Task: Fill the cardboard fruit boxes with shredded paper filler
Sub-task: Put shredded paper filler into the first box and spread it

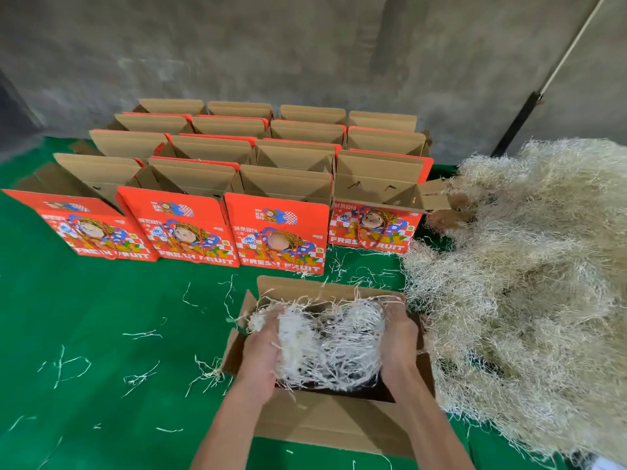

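In the head view, low in the centre of the frame, a wad of pale, stringy shredded paper filler (330,347) is sitting between the two hands inside an open brown cardboard fruit box (325,418). The left hand (263,351) is pressing against the wad's left side with fingers curled into the strands; the right hand (398,340) is cupping its right side, fingers wrapping around it. Both hands are gripping the same wad over the box's dark interior.

The box's flaps are standing open, the near one lying flat toward the bottom edge. Just right of it, touching its side, a large fluffy heap of cream shredded paper (529,300) is filling the right side of the frame. To the left, the green floor covering (84,317) is lying open, with loose strands scattered across it.

In the upper middle, rows of red printed cardboard boxes (274,232) reading "FRESH FRUIT" are standing with their plain brown lids raised, packed side by side. A grey concrete wall (305,45) is rising behind them.
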The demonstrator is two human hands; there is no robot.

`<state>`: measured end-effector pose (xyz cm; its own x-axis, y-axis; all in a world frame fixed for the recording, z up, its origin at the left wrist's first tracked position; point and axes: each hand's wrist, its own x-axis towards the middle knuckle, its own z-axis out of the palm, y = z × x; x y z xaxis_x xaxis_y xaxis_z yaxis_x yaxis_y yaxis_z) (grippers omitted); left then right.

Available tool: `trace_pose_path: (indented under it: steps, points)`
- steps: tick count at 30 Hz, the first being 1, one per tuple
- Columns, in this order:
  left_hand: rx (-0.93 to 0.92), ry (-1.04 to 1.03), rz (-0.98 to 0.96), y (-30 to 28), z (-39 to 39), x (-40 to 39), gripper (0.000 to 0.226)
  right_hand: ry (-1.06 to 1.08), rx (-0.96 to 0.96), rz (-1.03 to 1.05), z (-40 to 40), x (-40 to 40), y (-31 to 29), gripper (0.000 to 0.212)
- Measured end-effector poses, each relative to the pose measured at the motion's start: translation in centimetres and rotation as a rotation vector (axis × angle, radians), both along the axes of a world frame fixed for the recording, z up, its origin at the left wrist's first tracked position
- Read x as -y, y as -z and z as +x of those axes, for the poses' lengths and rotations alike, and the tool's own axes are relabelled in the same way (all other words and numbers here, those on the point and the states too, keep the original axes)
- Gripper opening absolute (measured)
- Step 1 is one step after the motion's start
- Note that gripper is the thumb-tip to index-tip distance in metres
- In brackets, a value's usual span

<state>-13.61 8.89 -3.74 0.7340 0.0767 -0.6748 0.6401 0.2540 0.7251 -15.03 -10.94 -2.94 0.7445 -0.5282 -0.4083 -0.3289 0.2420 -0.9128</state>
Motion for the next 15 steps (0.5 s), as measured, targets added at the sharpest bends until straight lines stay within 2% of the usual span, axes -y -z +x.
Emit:
trace_pose_path:
  steps: [3, 4, 6, 8, 10, 12, 13, 15]
  points:
    - [0.022, 0.129, 0.077, 0.3, -1.0, 1.3, 0.113, -0.162, 0.079, 0.333, -0.8, -1.2, -0.5, 0.05]
    - [0.048, 0.131, 0.099, 0.4, -1.3, 1.5, 0.12, -0.204, 0.097, 0.37, -1.0, -1.4, -0.4, 0.053]
    - [0.102, 0.141, 0.118, 0.5, -1.5, 1.9, 0.122, -0.282, 0.1, 0.249, -1.4, -1.9, 0.0, 0.05]
    - [0.146, 0.156, 0.049, 0.4, -1.7, 2.6, 0.124, -0.415, 0.152, 0.025, -1.8, -2.7, 0.3, 0.033]
    - [0.173, 0.151, -0.005, 0.1, -1.8, 3.4, 0.126, -0.497, 0.162, -0.07, -1.9, -3.6, 0.5, 0.02]
    - [0.188, 0.119, -0.031, -0.4, -1.8, 4.2, 0.109, -0.505, 0.143, -0.15, -1.8, -4.5, 0.7, 0.014]
    - [0.195, 0.108, 0.001, -0.6, -1.9, 4.6, 0.101, -0.503, 0.131, -0.205, -1.6, -4.8, 0.7, 0.013]
    - [0.206, 0.113, 0.092, -0.6, -2.2, 5.3, 0.112, -0.509, 0.125, -0.261, -1.5, -5.2, 0.8, 0.009]
